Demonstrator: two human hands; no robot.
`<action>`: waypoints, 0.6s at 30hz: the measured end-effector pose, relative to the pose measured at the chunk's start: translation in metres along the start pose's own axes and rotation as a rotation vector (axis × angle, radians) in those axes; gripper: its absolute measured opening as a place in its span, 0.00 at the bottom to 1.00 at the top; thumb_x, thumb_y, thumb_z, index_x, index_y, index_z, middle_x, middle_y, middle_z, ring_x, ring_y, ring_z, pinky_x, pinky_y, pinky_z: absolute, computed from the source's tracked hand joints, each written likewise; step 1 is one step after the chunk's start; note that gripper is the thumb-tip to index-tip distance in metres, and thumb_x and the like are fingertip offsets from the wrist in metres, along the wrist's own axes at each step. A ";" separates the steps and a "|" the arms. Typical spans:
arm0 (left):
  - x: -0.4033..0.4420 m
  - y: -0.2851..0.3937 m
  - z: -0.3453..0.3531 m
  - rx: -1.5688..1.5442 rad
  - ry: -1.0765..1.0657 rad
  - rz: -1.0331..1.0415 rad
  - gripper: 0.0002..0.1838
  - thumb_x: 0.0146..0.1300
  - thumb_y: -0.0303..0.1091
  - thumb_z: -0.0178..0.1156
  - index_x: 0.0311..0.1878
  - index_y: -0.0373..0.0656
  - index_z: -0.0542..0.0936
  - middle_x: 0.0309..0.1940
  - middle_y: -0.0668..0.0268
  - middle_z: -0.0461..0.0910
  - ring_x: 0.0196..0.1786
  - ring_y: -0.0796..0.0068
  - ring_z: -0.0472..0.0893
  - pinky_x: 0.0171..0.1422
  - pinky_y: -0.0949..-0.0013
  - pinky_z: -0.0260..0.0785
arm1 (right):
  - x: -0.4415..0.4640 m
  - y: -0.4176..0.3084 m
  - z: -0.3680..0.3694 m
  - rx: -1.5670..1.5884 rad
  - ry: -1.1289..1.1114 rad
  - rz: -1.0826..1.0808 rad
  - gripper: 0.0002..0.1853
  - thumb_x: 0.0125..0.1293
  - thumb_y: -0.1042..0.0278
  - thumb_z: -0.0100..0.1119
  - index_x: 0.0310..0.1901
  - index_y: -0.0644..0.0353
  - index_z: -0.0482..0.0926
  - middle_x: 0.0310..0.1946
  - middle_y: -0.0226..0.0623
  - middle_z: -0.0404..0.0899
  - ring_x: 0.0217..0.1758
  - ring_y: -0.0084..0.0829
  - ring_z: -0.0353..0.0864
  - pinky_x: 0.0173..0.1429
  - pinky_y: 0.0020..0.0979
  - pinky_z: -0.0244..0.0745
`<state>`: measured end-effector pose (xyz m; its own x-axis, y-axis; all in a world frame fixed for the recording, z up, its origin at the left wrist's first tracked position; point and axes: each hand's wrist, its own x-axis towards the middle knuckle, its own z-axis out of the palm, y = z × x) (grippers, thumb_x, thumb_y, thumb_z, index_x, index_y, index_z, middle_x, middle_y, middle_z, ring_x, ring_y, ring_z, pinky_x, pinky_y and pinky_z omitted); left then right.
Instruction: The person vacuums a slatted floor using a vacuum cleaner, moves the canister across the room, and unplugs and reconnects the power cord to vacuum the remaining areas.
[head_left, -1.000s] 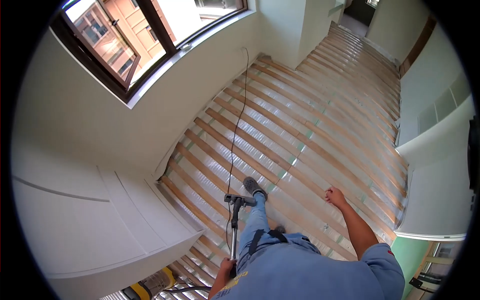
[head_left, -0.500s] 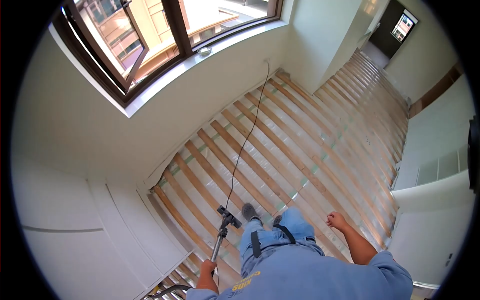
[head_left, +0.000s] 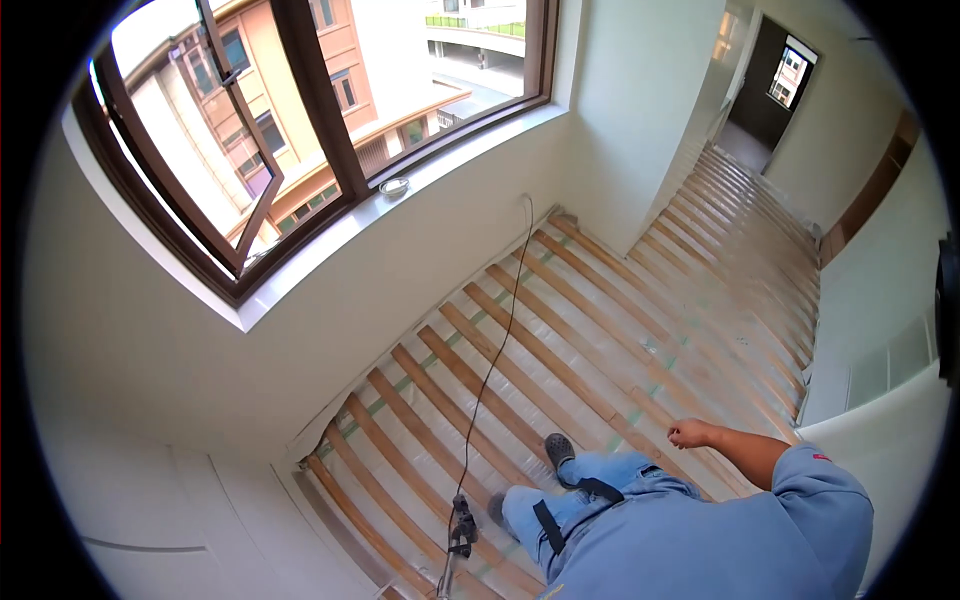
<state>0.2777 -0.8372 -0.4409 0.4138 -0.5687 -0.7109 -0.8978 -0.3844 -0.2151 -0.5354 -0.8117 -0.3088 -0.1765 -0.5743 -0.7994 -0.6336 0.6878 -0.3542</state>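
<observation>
My right hand (head_left: 688, 433) hangs out over the floor strips to the right of my body. Its fingers are curled in, with nothing visible in them. At the bottom, the metal tube (head_left: 446, 577) of what looks like a vacuum cleaner runs up to its black floor head (head_left: 462, 525), which rests on the wooden strips beside my foot. My left hand is below the frame's edge, out of view. A thin dark cord (head_left: 488, 370) passes across the strips from near the floor head to the wall.
Parallel wooden battens (head_left: 530, 365) cover the floor over clear plastic sheeting, leaving gaps between them. An open brown window (head_left: 290, 130) is at upper left, with a small round dish (head_left: 394, 187) on its sill. White cabinet doors (head_left: 150, 510) stand at lower left. The battens continue into a corridor at upper right.
My view has tilted up, and my left hand has dropped out of it. My feet have shifted in a step. The floor head sits lower in view, and my right arm reaches out sideways.
</observation>
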 end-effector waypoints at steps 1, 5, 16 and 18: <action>-0.003 -0.002 0.010 0.002 0.027 -0.021 0.22 0.57 0.46 0.64 0.50 0.41 0.85 0.51 0.52 0.84 0.55 0.54 0.84 0.59 0.56 0.76 | 0.009 -0.010 -0.030 -0.033 0.064 -0.006 0.16 0.66 0.64 0.53 0.48 0.66 0.81 0.36 0.41 0.85 0.36 0.31 0.86 0.40 0.33 0.82; -0.004 0.022 0.069 -0.054 0.005 -0.082 0.18 0.61 0.42 0.60 0.49 0.42 0.86 0.50 0.53 0.85 0.54 0.54 0.84 0.56 0.56 0.76 | 0.051 -0.027 -0.105 0.299 0.299 -0.021 0.13 0.66 0.69 0.49 0.47 0.66 0.78 0.31 0.41 0.82 0.29 0.30 0.83 0.33 0.31 0.80; -0.063 0.259 0.070 -0.866 -0.061 0.139 0.17 0.60 0.34 0.52 0.48 0.39 0.85 0.49 0.48 0.83 0.53 0.47 0.82 0.59 0.51 0.73 | 0.079 -0.154 -0.026 -0.118 -0.294 -0.063 0.15 0.71 0.65 0.51 0.51 0.66 0.77 0.35 0.40 0.82 0.32 0.30 0.83 0.35 0.29 0.81; -0.064 0.271 0.053 -0.946 0.000 0.150 0.17 0.61 0.32 0.52 0.48 0.41 0.84 0.49 0.48 0.83 0.52 0.48 0.82 0.58 0.51 0.73 | 0.107 -0.162 -0.015 -0.370 -0.376 -0.369 0.14 0.71 0.66 0.52 0.49 0.67 0.78 0.36 0.38 0.82 0.32 0.28 0.83 0.35 0.28 0.79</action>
<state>0.0001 -0.8665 -0.4898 0.3043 -0.6597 -0.6872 -0.4473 -0.7359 0.5083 -0.4623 -0.9914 -0.3296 0.3357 -0.5030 -0.7964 -0.8321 0.2378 -0.5010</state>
